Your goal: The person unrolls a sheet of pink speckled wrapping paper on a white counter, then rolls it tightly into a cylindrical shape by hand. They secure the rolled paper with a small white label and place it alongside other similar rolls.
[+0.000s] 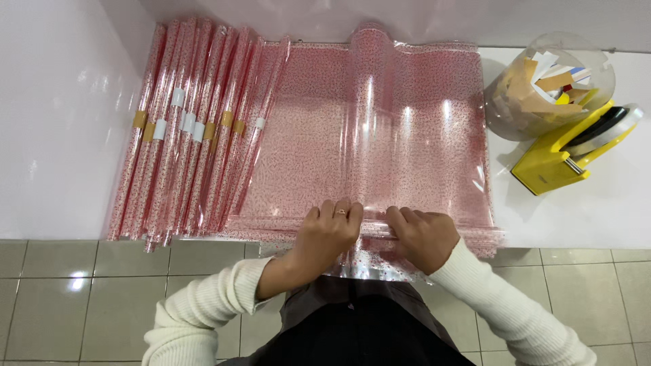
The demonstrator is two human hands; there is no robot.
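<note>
A stack of clear plastic sheets with a small red dot print (380, 129) lies flat on the white table (61, 135). My left hand (327, 234) and my right hand (422, 234) press side by side on the near edge of the top sheet, fingers curled over a tight roll of it. A ring sits on one finger of the left hand. The sheet's near edge hangs a little over the table's front. A raised fold runs up the middle of the sheet towards the back.
Several rolled-up sheets of the same print (190, 129), each held by a tape band, lie in a row at the left. At the right stand a clear jar of paper scraps (546, 81) and a yellow tape dispenser (576, 146). Grey floor tiles (81, 298) lie below.
</note>
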